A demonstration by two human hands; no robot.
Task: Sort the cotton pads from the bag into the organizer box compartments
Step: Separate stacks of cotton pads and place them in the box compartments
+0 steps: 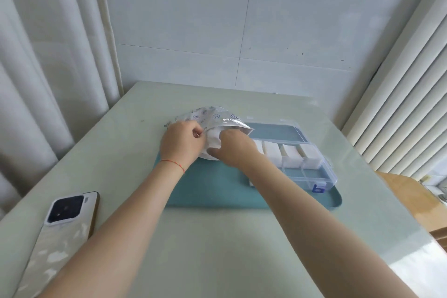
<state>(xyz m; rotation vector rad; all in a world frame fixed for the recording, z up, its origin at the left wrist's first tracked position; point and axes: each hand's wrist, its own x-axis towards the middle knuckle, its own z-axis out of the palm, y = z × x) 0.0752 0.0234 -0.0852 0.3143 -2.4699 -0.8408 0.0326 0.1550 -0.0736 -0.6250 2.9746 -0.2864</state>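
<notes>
At the far left end of the teal tray (217,191), seen from the head camera, the bag (212,117) lies with its open mouth turned toward the person and to the right, its long axis running away toward the wall. The right hand (233,150) is at that mouth, fingers curled over a white wad of cotton pads (214,139) that sticks out of it, so it has a grip on the pads. The left hand (182,144) sits just left of the mouth, fingers pinching the bag's edge to hold it steady.

The organizer box (312,164) stands directly right of the right hand, its long side running along the tray, lid (275,132) laid open behind it. That puts the box on the right hand's side, so I judge a pull toward the person and then a sweep right is what the next move needs, with the left hand anchoring the bag.

The bag is thin, crinkly plastic film, printed with small blue icons and shiny where it creases. The pads look soft, matte and square-edged; stacks of them already fill the back row of compartments (290,152), while the front-right compartments show bare bottom. The box is clear, hard plastic with a blue latch (318,189). A phone (60,232) with a pearly white back lies on the pale, glossy counter (217,249), well left of the tray.
</notes>
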